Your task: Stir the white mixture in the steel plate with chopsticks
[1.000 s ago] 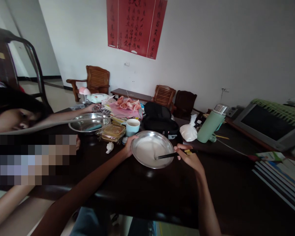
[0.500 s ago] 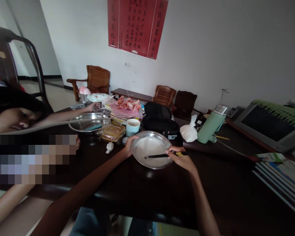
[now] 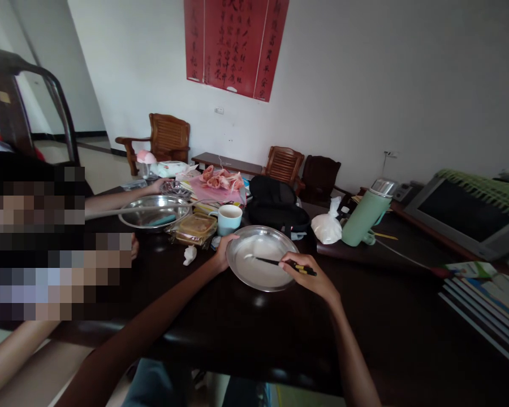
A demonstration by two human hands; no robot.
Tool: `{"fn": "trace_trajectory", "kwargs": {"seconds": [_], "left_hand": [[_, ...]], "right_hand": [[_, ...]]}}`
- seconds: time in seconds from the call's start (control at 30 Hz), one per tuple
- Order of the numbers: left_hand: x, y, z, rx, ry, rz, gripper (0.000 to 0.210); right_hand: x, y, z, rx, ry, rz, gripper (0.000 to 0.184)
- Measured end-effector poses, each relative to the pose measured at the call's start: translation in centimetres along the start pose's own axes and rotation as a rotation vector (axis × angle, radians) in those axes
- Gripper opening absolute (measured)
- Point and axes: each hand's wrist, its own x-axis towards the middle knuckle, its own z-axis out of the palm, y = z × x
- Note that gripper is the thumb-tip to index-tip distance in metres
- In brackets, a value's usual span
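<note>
A round metal basin [image 3: 263,285] with whitish contents stands on the dark table in front of me. My left hand [image 3: 225,251] grips its left rim, fingers on the outside. In my right hand [image 3: 302,268] I hold dark chopsticks [image 3: 268,260] with gold bands near their thick ends. Their tips reach into the white stuff near the basin's middle. Close behind my left hand is a light blue mug [image 3: 229,219], and a wrapped, amber-coloured container [image 3: 195,228] lies to its left. A crumpled white tissue [image 3: 189,255] rests on the table near my left forearm.
Another person's arm [image 3: 119,198] reaches past a second metal basin [image 3: 155,224] at the left. Beyond my basin are a black case [image 3: 275,215], a tied bag of white powder [image 3: 327,228] and a green thermos [image 3: 365,217]. Stacked books [image 3: 487,305] lie at the right.
The chopsticks have swung in my right hand, their tips shifting up and away from me inside the basin. My left hand stays at the rim.
</note>
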Motion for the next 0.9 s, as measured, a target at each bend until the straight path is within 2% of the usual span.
{"fn": "trace_trajectory", "kwargs": {"seconds": [0.13, 0.23, 0.33, 0.43, 0.57, 0.67, 0.77, 0.83, 0.9], "left_hand": [[0.0, -0.1, 0.1, 0.012, -0.009, -0.010, 0.024], [0.2, -0.1, 0.0, 0.017, 0.010, -0.004, 0.026], [0.2, -0.2, 0.0, 0.015, 0.007, 0.000, 0.021], [0.2, -0.1, -0.1, 0.015, -0.023, -0.002, 0.019], [0.4, -0.2, -0.4, 0.010, -0.038, -0.005, 0.018], [0.8, -0.3, -0.7, 0.004, -0.042, -0.006, 0.013], [1.2, -0.5, -1.0, 0.000, -0.056, -0.001, 0.010], [1.6, -0.6, -1.3, 0.001, -0.064, -0.001, 0.010], [1.9, -0.7, -1.6, 0.003, -0.076, 0.000, 0.010]], "right_hand": [[-0.7, 0.1, -1.4, -0.055, 0.078, 0.016, 0.032], [-1.0, -0.2, -2.0, -0.042, -0.016, 0.040, 0.034], [-0.5, -0.4, -0.8, -0.013, -0.071, 0.020, 0.030], [-0.2, 0.0, 0.0, -0.028, -0.008, -0.020, 0.026], [-1.0, 0.6, -1.7, -0.026, 0.078, 0.070, 0.036], [-1.1, 0.2, -2.3, 0.036, -0.003, 0.124, 0.040], [-0.4, -0.1, -1.2, 0.045, -0.038, 0.087, 0.033], [-0.2, -0.1, -0.8, 0.010, 0.008, 0.070, 0.028], [-0.4, 0.2, -1.2, -0.029, 0.077, 0.094, 0.030]]}}
